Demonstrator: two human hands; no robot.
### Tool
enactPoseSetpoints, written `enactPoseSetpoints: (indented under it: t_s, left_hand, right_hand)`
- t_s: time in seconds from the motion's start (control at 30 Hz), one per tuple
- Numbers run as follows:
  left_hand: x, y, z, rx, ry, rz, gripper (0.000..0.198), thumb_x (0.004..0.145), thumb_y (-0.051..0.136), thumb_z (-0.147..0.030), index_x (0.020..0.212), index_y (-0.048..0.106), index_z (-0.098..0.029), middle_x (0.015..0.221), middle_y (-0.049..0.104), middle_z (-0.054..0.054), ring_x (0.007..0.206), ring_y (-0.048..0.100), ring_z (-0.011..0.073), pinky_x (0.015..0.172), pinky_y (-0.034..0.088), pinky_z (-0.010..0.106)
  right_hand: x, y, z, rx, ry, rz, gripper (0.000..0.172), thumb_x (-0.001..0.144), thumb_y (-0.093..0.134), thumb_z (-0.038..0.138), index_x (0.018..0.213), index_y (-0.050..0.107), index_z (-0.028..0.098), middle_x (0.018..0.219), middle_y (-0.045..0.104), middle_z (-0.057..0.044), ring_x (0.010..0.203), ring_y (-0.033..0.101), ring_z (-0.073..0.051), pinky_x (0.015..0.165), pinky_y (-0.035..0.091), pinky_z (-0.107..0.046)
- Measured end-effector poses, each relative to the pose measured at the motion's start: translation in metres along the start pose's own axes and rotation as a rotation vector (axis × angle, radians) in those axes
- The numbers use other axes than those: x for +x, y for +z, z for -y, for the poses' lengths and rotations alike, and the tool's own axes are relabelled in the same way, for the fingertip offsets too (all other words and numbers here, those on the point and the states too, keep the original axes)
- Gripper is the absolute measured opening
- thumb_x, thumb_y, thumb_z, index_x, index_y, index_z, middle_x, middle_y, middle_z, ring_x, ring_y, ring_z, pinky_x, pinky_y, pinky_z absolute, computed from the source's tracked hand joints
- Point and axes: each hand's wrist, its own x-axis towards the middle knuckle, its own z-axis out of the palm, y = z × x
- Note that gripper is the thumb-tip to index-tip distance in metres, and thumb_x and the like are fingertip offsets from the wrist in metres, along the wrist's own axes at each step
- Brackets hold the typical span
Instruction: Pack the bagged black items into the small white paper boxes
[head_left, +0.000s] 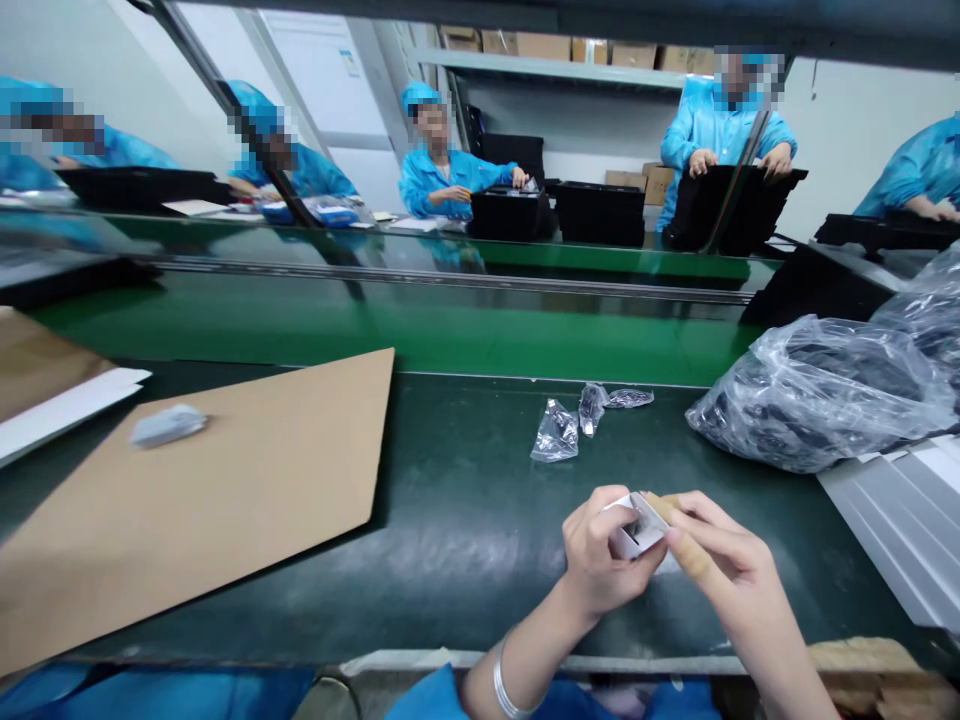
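A small white box is held between my two hands above the dark green table, its end facing up and a dark gap showing in it. My left hand wraps round the box from the left, fingers closed on it. From the right, my right hand pinches the box's edge with thumb and fingers; tan wraps cover some fingertips. Beyond the hands lie several small clear bags: one bag with a dark item inside, another bag beside it and a flat bag.
A cardboard sheet lies at the left with a small wrapped packet on it. On the right are a large clear plastic bag of dark items and flat white cartons. Across the green belt, people in blue handle black cases.
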Motion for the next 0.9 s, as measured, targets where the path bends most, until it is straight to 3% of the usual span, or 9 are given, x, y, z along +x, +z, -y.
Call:
enactPoseSetpoints:
  t_s: [0.2,0.43,0.6,0.73,0.9]
  left_hand:
    - [-0.017,0.003,0.000,-0.069,-0.048,-0.049,0.051,0.085,0.069,-0.026,0.125,0.038,-0.021,0.098,0.062,0.008,0.074,0.067,0.0163,0.059,0.057,0.027]
    - [-0.020,0.005,-0.006,-0.011,-0.115,-0.032,0.054,0.084,0.074,-0.028,0.124,0.038,-0.020,0.099,0.064,0.008,0.073,0.068,0.0164,0.062,0.059,0.030]
    - [-0.015,0.002,-0.011,0.056,-0.108,-0.056,0.046,0.090,0.066,-0.029,0.126,0.039,-0.022,0.099,0.066,0.007,0.072,0.067,0.0148,0.060,0.059,0.027]
    - [-0.019,0.002,-0.015,0.094,-0.169,-0.092,0.038,0.091,0.063,-0.025,0.123,0.043,-0.022,0.098,0.067,0.006,0.072,0.068,0.0144,0.063,0.060,0.027]
    - [-0.033,0.008,-0.015,0.077,-0.212,-0.080,0.059,0.081,0.077,-0.029,0.128,0.042,-0.021,0.101,0.067,0.007,0.077,0.070,0.0182,0.064,0.061,0.029]
  right_hand:
    - [-0.008,0.013,0.006,-0.166,-0.151,-0.144,0.022,0.090,0.062,0.019,0.105,0.074,0.029,0.086,0.061,0.000,0.079,0.062,-0.009,0.068,0.050,-0.016]
    - [-0.012,0.018,0.011,-0.494,-0.388,-0.226,0.025,0.092,0.056,0.011,0.114,0.066,0.018,0.094,0.062,-0.006,0.084,0.058,-0.012,0.073,0.050,-0.022]
    - [-0.016,0.026,0.013,-0.874,-0.550,-0.301,0.015,0.092,0.052,0.013,0.093,0.066,0.011,0.093,0.067,-0.013,0.082,0.059,-0.020,0.070,0.047,-0.034]
    - [-0.017,0.030,0.020,-1.092,-0.752,-0.262,0.015,0.087,0.053,0.010,0.084,0.068,0.012,0.085,0.072,-0.012,0.085,0.062,-0.024,0.077,0.048,-0.039]
    - [-0.011,0.032,0.028,-1.153,-0.870,-0.189,0.035,0.087,0.038,0.000,0.080,0.071,0.007,0.081,0.073,-0.014,0.081,0.064,-0.024,0.082,0.049,-0.040]
